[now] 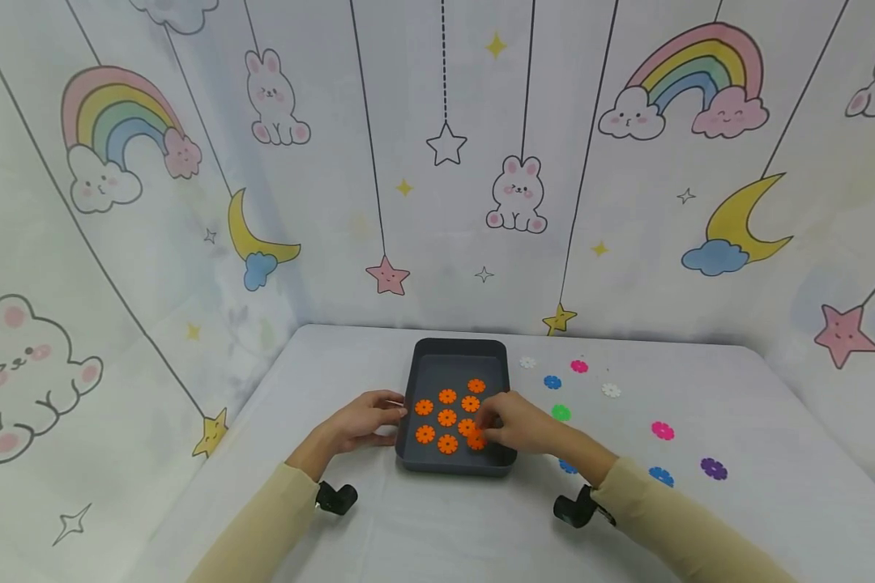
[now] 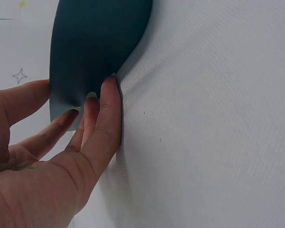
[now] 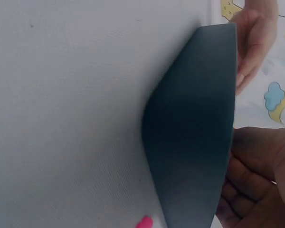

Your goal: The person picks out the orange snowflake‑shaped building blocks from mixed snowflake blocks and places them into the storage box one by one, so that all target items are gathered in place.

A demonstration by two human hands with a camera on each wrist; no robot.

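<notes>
A dark grey rectangular tray (image 1: 455,346) lies on the white table with several orange flower-shaped discs (image 1: 447,397) spread over its floor. My left hand (image 1: 368,421) is at the tray's left side; in the left wrist view its fairly straight fingers (image 2: 109,111) touch the outer wall. My right hand (image 1: 521,423) reaches over the right rim and pinches an orange disc (image 1: 476,440) near the tray's lower right corner. In the right wrist view, the tray wall (image 3: 192,118) hides the fingertips of the curled right hand (image 3: 256,175).
Right of the tray lie loose flower-shaped discs: a green disc (image 1: 561,413), a purple disc (image 1: 714,469), several blue, pink and white ones. Behind the table hangs a patterned curtain (image 1: 321,202). Black wrist cameras (image 1: 338,499) sit below both wrists.
</notes>
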